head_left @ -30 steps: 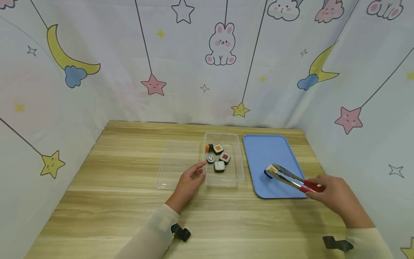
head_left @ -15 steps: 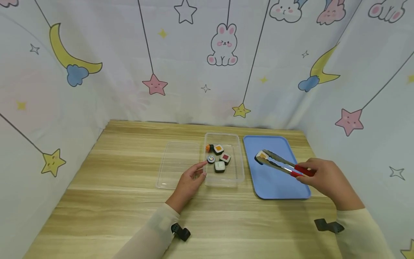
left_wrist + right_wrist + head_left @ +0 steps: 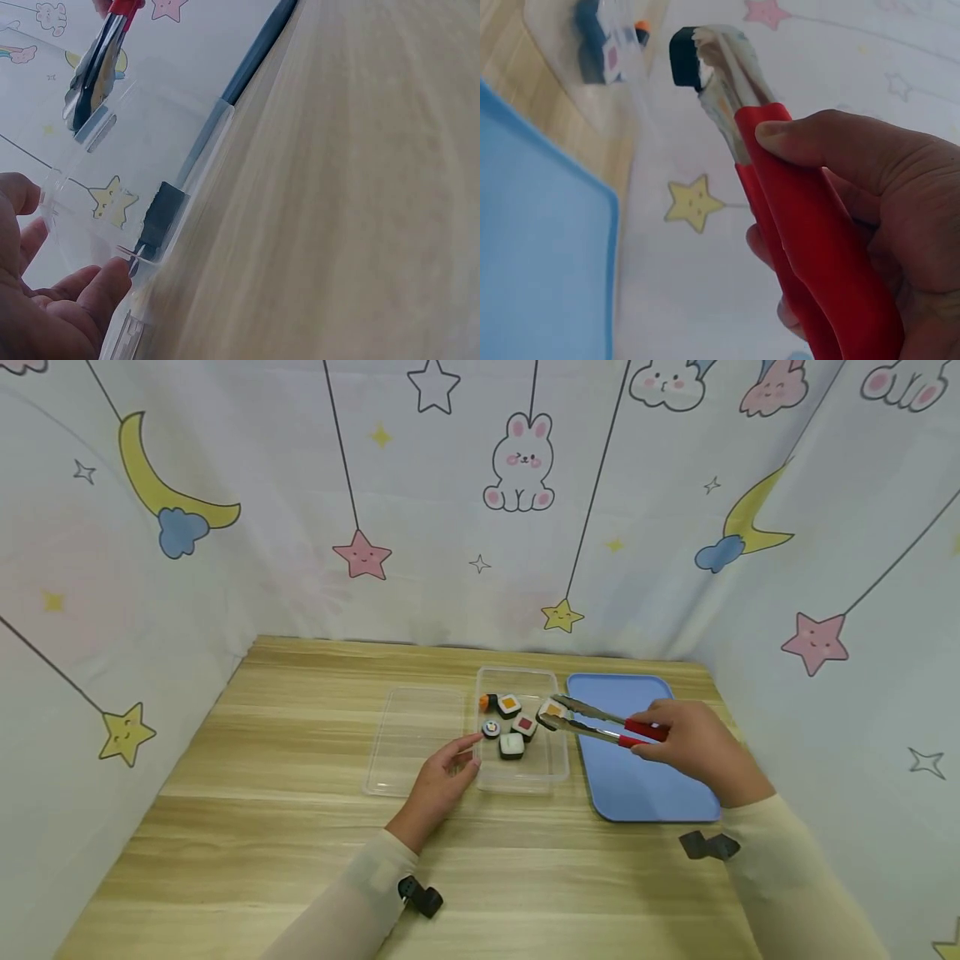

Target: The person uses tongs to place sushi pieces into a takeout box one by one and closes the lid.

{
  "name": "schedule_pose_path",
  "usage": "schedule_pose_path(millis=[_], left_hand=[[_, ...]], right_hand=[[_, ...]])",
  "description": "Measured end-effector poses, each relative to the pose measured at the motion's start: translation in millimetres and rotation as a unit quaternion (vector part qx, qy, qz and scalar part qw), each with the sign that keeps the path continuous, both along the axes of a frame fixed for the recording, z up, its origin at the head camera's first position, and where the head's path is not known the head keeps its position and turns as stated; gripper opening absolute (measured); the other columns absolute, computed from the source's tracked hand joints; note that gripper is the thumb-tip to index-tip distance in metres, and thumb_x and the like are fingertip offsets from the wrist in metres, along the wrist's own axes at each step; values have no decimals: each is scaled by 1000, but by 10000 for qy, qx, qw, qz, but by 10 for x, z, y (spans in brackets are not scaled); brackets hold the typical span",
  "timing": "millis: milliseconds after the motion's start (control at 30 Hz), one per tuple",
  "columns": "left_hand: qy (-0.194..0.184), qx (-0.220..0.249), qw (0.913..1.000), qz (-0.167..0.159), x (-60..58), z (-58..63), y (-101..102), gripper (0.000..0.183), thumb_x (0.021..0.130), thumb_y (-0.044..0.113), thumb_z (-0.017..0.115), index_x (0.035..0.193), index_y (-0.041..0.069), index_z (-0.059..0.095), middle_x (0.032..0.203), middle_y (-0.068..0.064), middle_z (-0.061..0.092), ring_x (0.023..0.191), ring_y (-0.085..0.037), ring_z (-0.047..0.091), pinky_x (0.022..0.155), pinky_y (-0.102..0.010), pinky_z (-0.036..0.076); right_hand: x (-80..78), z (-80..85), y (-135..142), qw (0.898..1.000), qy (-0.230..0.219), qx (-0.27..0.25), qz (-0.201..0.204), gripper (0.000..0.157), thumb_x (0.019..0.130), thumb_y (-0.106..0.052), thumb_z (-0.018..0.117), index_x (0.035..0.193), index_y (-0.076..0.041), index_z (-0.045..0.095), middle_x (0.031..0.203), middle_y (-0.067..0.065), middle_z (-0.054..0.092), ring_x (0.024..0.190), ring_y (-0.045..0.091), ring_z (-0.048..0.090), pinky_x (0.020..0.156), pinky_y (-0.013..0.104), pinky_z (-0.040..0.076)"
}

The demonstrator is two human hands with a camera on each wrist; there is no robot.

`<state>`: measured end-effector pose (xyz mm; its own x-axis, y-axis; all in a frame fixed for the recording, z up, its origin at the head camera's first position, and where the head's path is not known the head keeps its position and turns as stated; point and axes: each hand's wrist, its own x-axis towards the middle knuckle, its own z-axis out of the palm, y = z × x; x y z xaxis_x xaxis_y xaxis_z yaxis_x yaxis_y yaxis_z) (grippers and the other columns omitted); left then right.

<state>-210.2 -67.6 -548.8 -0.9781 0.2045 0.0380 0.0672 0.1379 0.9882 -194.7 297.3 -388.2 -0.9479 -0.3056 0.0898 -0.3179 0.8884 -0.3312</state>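
My right hand (image 3: 693, 747) grips red-handled metal tongs (image 3: 600, 732). Their tips pinch a toy sushi roll (image 3: 552, 709) with white rice, an orange centre and a dark wrap, held over the right rim of a clear plastic container (image 3: 528, 783). In the right wrist view the roll's dark side (image 3: 684, 58) sticks out past the tips. My left hand (image 3: 442, 785) touches the container's left wall with fingertips and thumb (image 3: 109, 289). Several sushi pieces lie inside, among them a red-centred roll (image 3: 523, 726) and a white-topped one (image 3: 512, 745).
A blue tray (image 3: 645, 797) lies on the wooden table (image 3: 300, 860) right of the container, under my right hand and the tongs. A clear flat lid (image 3: 412, 735) lies left of the container. A printed curtain (image 3: 442, 602) hangs behind and along the sides.
My right hand has carried the sushi roll in the tongs from above the blue tray leftward to the container. My left hand has stayed at the container's wall.
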Motion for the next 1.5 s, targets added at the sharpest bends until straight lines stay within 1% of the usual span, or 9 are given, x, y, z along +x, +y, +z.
schedule_pose_path(millis=[167, 367, 467, 600, 733, 967, 1167, 1333, 1500], left_hand=[[1, -22, 10000, 8, -7, -8, 1, 43, 101, 21, 69, 144, 18, 64, 149, -1, 57, 130, -28, 60, 112, -57, 41], [47, -12, 10000, -21, 0, -7, -4, 43, 102, 20, 68, 144, 17, 63, 150, 0, 57, 130, -28, 60, 110, -56, 43], [74, 35, 10000, -42, 9, 0, -1, 43, 102, 18, 67, 144, 16, 63, 150, -2, 57, 130, -29, 60, 109, -56, 44], [60, 50, 10000, -35, 18, 12, 6, 42, 102, 17, 67, 144, 16, 64, 150, -3, 56, 130, -29, 61, 109, -55, 45], [45, 61, 10000, -30, 24, 26, 7, 42, 102, 15, 67, 144, 16, 63, 150, -4, 56, 130, -30, 60, 109, -55, 45], [22, 34, 10000, -66, 23, 25, 2, 43, 102, 16, 67, 145, 17, 63, 150, -2, 56, 132, -30, 59, 109, -56, 45], [38, -7, 10000, -34, 13, 13, 2, 42, 102, 16, 66, 144, 15, 63, 150, -4, 56, 131, -31, 59, 108, -54, 47], [10, 30, 10000, -34, 11, 19, 3, 43, 101, 15, 68, 144, 16, 63, 150, -1, 56, 131, -29, 59, 109, -54, 46], [31, 22, 10000, -9, 5, 6, 3, 43, 101, 15, 68, 144, 16, 63, 150, -1, 57, 131, -29, 60, 109, -54, 46]], right_hand=[[-130, -62, -224, 9991, -13, 91, 421, 28, 81, -17, 88, 108, -11, 81, 87, -8, 68, 77, 14, 58, 66, 32, 51], [-242, -156, -488, 9959, -135, 281, 854, 23, 80, -18, 87, 102, -15, 83, 84, -12, 66, 74, 10, 58, 66, 31, 51], [-268, -206, -586, 9946, -265, 288, 961, 25, 80, -17, 86, 104, -15, 83, 85, -11, 66, 75, 10, 60, 66, 31, 53], [-288, -265, -678, 9925, -393, 315, 1114, 27, 80, -17, 88, 107, -14, 83, 89, -6, 70, 78, 11, 61, 68, 31, 54], [-321, -305, -741, 9900, -397, 488, 1260, 27, 80, -19, 89, 105, -14, 83, 91, -4, 71, 79, 10, 61, 69, 32, 54], [-372, -298, -827, 9891, -559, 572, 1238, 27, 78, -16, 88, 104, -13, 83, 90, -4, 70, 78, 10, 60, 68, 31, 53], [-381, -271, -842, 9870, -583, 610, 1371, 27, 78, -14, 87, 105, -11, 83, 89, -3, 70, 76, 8, 59, 67, 31, 52], [-405, -290, -831, 9856, -556, 690, 1442, 28, 78, -14, 87, 105, -11, 83, 87, -7, 67, 75, 7, 58, 66, 30, 51], [-408, -293, -833, 9855, -661, 805, 1338, 31, 76, -15, 90, 106, -13, 82, 87, -6, 68, 74, 9, 57, 66, 31, 51]])
